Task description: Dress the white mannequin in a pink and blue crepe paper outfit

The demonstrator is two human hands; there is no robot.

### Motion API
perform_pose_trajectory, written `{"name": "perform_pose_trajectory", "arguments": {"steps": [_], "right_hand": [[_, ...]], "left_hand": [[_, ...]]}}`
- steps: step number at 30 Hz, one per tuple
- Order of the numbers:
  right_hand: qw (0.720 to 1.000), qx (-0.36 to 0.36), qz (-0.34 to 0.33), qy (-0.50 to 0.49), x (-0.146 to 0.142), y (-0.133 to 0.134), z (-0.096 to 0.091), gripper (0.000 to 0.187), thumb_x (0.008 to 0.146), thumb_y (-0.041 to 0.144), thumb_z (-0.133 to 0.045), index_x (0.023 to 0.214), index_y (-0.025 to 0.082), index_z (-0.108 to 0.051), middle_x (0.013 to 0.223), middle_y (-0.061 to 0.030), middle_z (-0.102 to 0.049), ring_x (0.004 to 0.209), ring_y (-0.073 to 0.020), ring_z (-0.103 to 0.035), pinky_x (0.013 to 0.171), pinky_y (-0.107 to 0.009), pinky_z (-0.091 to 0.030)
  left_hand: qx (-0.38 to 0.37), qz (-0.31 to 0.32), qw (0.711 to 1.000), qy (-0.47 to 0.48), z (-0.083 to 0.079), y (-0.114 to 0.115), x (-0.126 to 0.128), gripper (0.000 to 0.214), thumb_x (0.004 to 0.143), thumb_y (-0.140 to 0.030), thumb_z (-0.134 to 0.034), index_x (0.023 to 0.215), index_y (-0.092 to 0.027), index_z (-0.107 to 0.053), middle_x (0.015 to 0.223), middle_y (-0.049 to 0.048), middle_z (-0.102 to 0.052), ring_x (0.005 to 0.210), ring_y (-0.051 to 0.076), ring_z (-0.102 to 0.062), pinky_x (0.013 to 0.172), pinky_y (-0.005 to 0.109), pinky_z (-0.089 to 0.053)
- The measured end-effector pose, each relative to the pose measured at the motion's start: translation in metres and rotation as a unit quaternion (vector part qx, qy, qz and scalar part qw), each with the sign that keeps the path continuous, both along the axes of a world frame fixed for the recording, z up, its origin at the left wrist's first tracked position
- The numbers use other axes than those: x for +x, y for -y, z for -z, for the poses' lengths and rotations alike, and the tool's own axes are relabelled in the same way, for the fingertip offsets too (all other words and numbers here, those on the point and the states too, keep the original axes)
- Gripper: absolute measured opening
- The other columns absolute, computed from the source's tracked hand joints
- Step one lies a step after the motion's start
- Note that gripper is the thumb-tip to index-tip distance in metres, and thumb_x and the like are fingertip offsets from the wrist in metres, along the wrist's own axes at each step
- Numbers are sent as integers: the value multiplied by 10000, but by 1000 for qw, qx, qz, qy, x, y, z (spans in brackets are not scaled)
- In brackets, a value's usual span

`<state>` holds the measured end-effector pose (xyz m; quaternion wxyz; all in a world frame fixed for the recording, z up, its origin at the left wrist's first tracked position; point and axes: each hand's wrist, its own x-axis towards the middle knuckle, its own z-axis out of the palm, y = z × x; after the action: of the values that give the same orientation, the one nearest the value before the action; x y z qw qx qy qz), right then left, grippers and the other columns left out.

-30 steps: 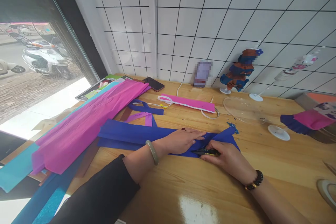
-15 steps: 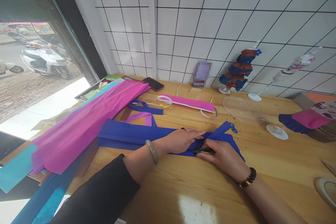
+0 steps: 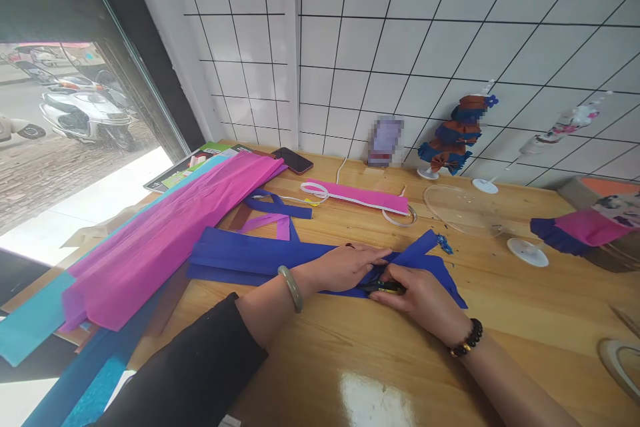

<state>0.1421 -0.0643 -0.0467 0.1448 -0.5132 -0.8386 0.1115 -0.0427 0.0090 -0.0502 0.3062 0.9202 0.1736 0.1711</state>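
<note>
A long folded sheet of dark blue crepe paper [image 3: 260,255] lies across the wooden table [image 3: 500,293]. My left hand [image 3: 345,265] rests flat on it, fingers stretched out together, pressing the paper down. Right beside it, my right hand [image 3: 420,297] is closed round a small black tool [image 3: 383,287], which looks like scissors or a knife, with its tip at the paper next to my left fingertips. A strip of the blue paper [image 3: 423,245] sticks up and away to the right of the hands.
Large pink crepe sheets [image 3: 160,240] and turquoise paper [image 3: 30,323] cover the left side. A phone [image 3: 293,160], a pink strip [image 3: 363,195], a clear disc [image 3: 463,210], paper-decorated stands [image 3: 457,133] and a tape roll [image 3: 623,360] lie around.
My right hand has slid a little to the left along the blue paper with the tool. The paper's right end has folded up into a raised strip. My left hand stays put.
</note>
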Motion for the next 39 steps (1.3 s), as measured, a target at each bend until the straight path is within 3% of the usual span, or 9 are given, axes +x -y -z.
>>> {"name": "perform_pose_trajectory", "arguments": {"steps": [12,14,19,24,29,39], "right_hand": [[1000,-8,12,-6,-1,1,-2,194,810,397,-602,767,213,-559,720,-8,-676,637,-167,-625,556,-259,-426],[1000,-12,15,-10,-1,2,-3,210,812,416,-594,767,213,-559,718,-5,-674,639,-164,-623,559,-257,-431],[999,-20,18,-25,-1,2,-2,250,816,463,-569,774,217,-568,730,-7,-679,632,-156,-619,559,-256,-434],[999,-29,22,-32,-1,2,-3,249,816,471,-567,767,227,-563,720,7,-675,624,-151,-617,551,-253,-428],[999,-28,24,-31,-1,2,-2,266,819,490,-554,775,228,-550,735,-1,-675,637,-158,-619,560,-260,-428],[999,-38,11,12,-7,0,-6,233,833,462,-554,797,233,-534,779,-4,-681,673,-166,-634,566,-260,-419]], "left_hand": [[-21,-1,1000,-3,-5,-1,-9,474,923,-205,-330,1395,-187,-299,1362,69,-470,1250,141,-426,1054,293,-321],[-5,-26,1000,-10,-11,-5,-22,485,897,-242,-425,1372,-177,-349,1393,78,-430,1284,163,-382,1076,313,-290],[54,-64,996,-36,-22,-12,-59,372,822,-334,-586,1165,-191,-590,1215,65,-596,1164,196,-459,1006,326,-345],[118,-43,991,-53,-13,-7,-75,269,849,-379,-539,1020,-228,-681,1160,24,-634,1028,193,-491,930,314,-361],[94,-28,995,-36,-2,-7,-76,292,839,-400,-551,1051,-243,-675,1193,48,-615,1038,189,-515,943,315,-355],[81,-28,996,-31,-3,-8,-77,311,807,-423,-588,1058,-261,-673,1227,49,-589,1067,197,-513,968,328,-338]]}}
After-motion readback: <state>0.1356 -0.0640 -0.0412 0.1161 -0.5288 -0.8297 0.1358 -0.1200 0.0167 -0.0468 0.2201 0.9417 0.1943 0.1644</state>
